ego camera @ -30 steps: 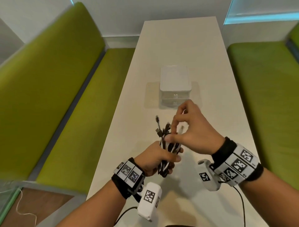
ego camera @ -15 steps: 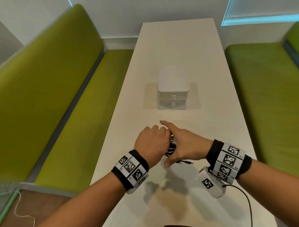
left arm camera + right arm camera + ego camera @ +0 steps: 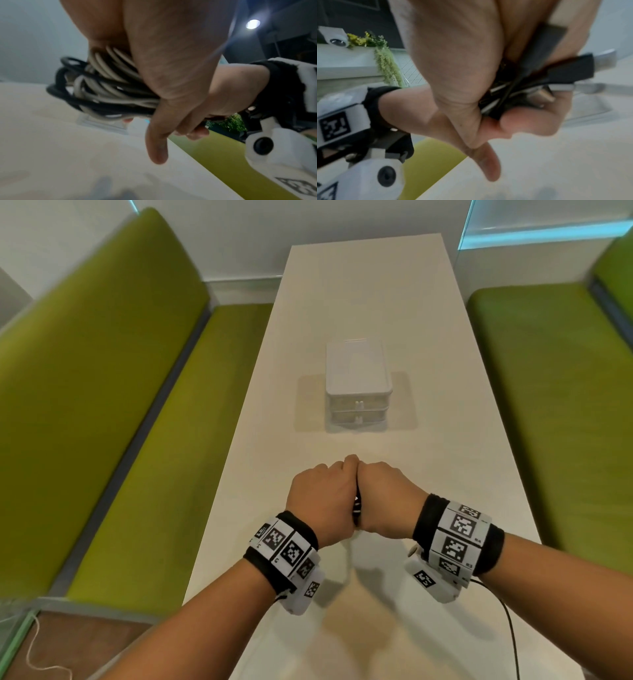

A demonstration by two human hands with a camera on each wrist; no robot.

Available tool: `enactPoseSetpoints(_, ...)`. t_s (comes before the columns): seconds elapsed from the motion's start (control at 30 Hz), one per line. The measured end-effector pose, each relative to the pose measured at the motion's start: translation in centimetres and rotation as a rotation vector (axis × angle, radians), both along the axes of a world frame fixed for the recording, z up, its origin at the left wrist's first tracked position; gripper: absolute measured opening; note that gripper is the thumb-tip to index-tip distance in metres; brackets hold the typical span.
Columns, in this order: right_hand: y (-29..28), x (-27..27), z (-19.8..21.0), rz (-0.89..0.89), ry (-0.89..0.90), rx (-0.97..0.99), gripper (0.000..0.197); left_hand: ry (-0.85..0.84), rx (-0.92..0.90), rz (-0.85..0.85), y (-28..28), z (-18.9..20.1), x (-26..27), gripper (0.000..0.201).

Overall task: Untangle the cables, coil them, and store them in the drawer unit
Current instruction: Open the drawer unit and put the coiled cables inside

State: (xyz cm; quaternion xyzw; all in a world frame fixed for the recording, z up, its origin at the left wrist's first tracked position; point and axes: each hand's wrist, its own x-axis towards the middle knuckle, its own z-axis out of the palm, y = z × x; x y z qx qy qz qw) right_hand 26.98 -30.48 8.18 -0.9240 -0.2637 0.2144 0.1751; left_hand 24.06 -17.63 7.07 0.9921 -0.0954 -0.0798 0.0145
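Observation:
A tangled bundle of black and white cables (image 3: pixel 357 506) is squeezed between my two hands above the near part of the white table (image 3: pixel 445 474). My left hand (image 3: pixel 322 498) curls round its looped side (image 3: pixel 102 88). My right hand (image 3: pixel 387 501) grips the other side, where black and silver plugs (image 3: pixel 565 73) stick out past the fingers. Both hands are knuckles up and pressed together, hiding most of the bundle in the head view. The white drawer unit (image 3: pixel 358 385) stands farther along the table with both drawers shut.
Green padded benches (image 3: pixel 120 422) run along both sides of the narrow table, the right bench (image 3: pixel 555 405) close to its edge. A thin black lead (image 3: pixel 510 628) trails from my right wrist camera across the near table corner.
My hands dropped from a raised hold with plugs sticking up. The right hand went from picking at the plugs to closing round the bundle, pressed against the left hand.

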Motion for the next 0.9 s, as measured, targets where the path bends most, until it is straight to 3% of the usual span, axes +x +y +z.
enactPoseSetpoints(0.17, -0.7, 1.7, -1.0, -0.14, 0.007, 0.129, 0.045, -0.024, 0.04, 0.04, -0.7, -0.5, 2.4, 0.033)
enactPoseSetpoints(0.37, -3.0, 4.7, -0.2, -0.206, 0.191, 0.38, 0.116, -0.048, 0.09, 0.02, 0.7, 0.8, 5.8, 0.024)
enactPoseSetpoints(0.43, -4.3, 6.1, -0.2, -0.327, 0.237, 0.408, 0.108, -0.11, 0.066, 0.077, 2.6, 1.5, 7.6, 0.019)
enactPoseSetpoints(0.53, -5.1, 8.6, -2.9, -0.616, 0.326, 0.501, 0.056, -0.226, 0.047, 0.128, 4.9, 1.9, 10.4, 0.028)
enactPoseSetpoints(0.6, -4.3, 10.0, -5.2, -0.722, 0.405, 0.54, 0.033, -0.24, 0.026, 0.124, 4.8, 1.3, 11.8, 0.036)
enactPoseSetpoints(0.73, -1.2, 11.3, -7.8, -0.876, 0.54, 0.631, 0.03, -0.237, -0.02, 0.111, 3.6, -0.7, 12.6, 0.051)
enactPoseSetpoints(0.9, 1.2, 12.9, -7.9, -1.049, 0.601, 0.798, 0.026, -0.246, 0.003, 0.083, 4.2, -1.2, 13.1, 0.07)
